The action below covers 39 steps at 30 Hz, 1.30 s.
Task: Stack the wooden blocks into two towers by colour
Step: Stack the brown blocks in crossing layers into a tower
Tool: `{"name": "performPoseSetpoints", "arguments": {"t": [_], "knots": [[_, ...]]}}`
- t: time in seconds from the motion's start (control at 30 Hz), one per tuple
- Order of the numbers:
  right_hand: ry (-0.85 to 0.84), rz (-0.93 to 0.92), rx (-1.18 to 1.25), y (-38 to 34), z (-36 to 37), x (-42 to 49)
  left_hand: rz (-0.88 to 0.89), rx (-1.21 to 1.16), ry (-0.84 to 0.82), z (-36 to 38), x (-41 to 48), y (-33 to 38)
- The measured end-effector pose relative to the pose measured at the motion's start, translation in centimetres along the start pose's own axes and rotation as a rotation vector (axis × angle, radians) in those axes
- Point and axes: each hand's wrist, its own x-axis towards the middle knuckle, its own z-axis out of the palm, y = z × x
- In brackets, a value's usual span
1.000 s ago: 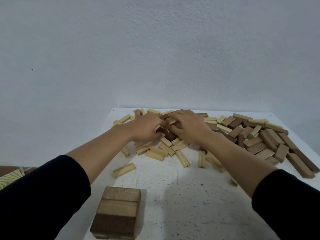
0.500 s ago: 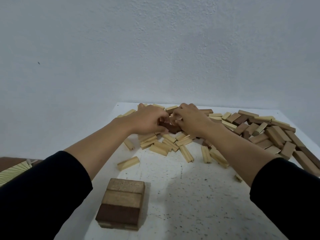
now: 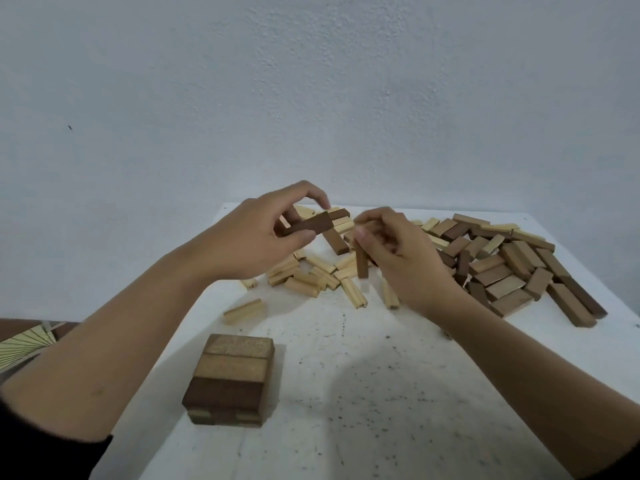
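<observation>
Above the speckled white worktop [image 3: 381,393], the left hand [image 3: 256,237] pinches a smooth dark-brown block [image 3: 308,225] held level, while the right hand [image 3: 398,261] curls round another brown block [image 3: 361,263] hanging upright, its top hidden by fingers [image 3: 377,223]. Beneath them pale grooved blocks [image 3: 322,275] lie scattered, brown slabs [image 3: 512,268] heap rightward, and a squat brown tower [image 3: 230,379] stands nearer, left.

**Soft, muted light with a wide-angle bend**

Diffuse light falls from above and somewhat left. The brown stack [image 3: 230,379] throws a faint shadow to its right, and a blurred shadow lies on the white table [image 3: 450,427]. The left hand [image 3: 256,237] and right hand [image 3: 398,258] look slightly soft. The table's edges splay outward, and the wall [image 3: 311,98] is grainy.
</observation>
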Motion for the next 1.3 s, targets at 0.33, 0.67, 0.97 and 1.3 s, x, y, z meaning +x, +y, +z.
{"name": "performPoseSetpoints", "arguments": {"t": [0.33, 0.67, 0.97, 1.3], "knots": [[-0.11, 0.233, -0.102, 0.2, -2.9, -9.2, 0.022, 0.019, -0.019, 6.3, -7.2, 5.7], [0.035, 0.201, -0.298, 2.2, -2.5, -12.2, -0.028, 0.097, -0.085, 12.0, -10.3, 5.4], [0.032, 0.208, -0.252, 1.7, -2.6, -12.2, -0.005, 0.245, -0.092, 13.1, -10.3, 5.3], [-0.146, 0.041, -0.447, 1.2, -4.8, -8.6, 0.068, 0.453, -0.028, 13.1, -10.4, 5.5]]}}
